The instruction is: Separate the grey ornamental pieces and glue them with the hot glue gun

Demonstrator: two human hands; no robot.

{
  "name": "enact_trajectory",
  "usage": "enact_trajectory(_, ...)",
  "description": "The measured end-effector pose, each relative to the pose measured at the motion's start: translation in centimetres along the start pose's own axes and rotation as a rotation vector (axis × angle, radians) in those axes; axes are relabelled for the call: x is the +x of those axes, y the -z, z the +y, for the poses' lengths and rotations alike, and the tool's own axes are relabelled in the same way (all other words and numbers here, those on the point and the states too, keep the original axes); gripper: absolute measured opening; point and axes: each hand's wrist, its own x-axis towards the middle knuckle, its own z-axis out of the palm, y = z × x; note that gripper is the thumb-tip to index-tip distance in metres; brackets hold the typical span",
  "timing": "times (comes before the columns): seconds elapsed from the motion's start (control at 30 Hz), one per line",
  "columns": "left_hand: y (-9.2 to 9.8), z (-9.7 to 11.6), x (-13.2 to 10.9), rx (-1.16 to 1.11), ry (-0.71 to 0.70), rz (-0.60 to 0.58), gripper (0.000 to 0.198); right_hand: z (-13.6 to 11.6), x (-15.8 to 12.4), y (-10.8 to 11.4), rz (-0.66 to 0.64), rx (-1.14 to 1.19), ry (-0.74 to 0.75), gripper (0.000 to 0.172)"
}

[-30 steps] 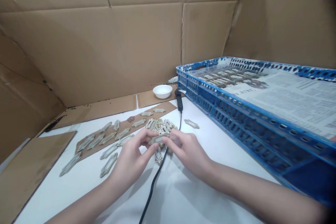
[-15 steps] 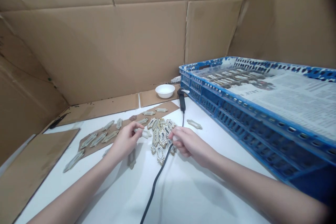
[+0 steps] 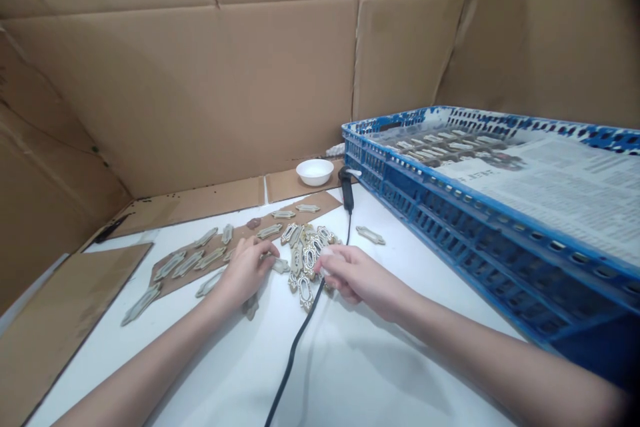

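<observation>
My left hand point(image 3: 245, 272) rests just left of a heap of ornate pierced plates point(image 3: 306, 260), cream with dark edging. Its fingertips touch one small plate point(image 3: 281, 265) at the heap's left side and seem to pinch its end. My right hand point(image 3: 353, 278) lies at the heap's right edge, fingers curled against the plates. Whether those fingers grip anything is hidden. A row of similar long plates point(image 3: 187, 267) lies on a brown cardboard strip point(image 3: 320, 201) to the left. One more plate point(image 3: 371, 235) sits alone to the right.
A blue plastic crate point(image 3: 425, 195) lined with newspaper fills the right side and holds several plates at its far end. A black cable point(image 3: 295, 347) runs from a handheld device point(image 3: 346, 188) across the white table. A white bowl point(image 3: 315, 172) stands behind, before cardboard walls.
My hands, together around one plate a second ago, have moved apart. The left has drawn that plate down beside the heap, and the right has shifted onto the heap's right edge.
</observation>
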Motion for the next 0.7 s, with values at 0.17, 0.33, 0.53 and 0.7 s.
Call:
enact_trajectory(0.17,1.0,1.7,-0.7,-0.061,-0.089,0.206,0.022,0.4,0.0,0.2,-0.089,-0.059,0.092,0.017)
enact_trajectory(0.33,2.8,5.5,-2.5,-0.399,-0.135,-0.048,0.025,0.4,-0.2,0.1,-0.166,-0.179,0.178,0.019)
enact_trajectory(0.53,2.9,7.0,-3.6,-0.546,-0.087,-0.119,0.022,0.4,-0.5,-0.3,-0.236,-0.298,0.233,0.022)
enact_trajectory(0.7,2.8,6.9,-3.3,-0.644,-0.038,-0.128,0.022,0.7,-0.5,-0.3,-0.208,-0.378,0.239,0.027)
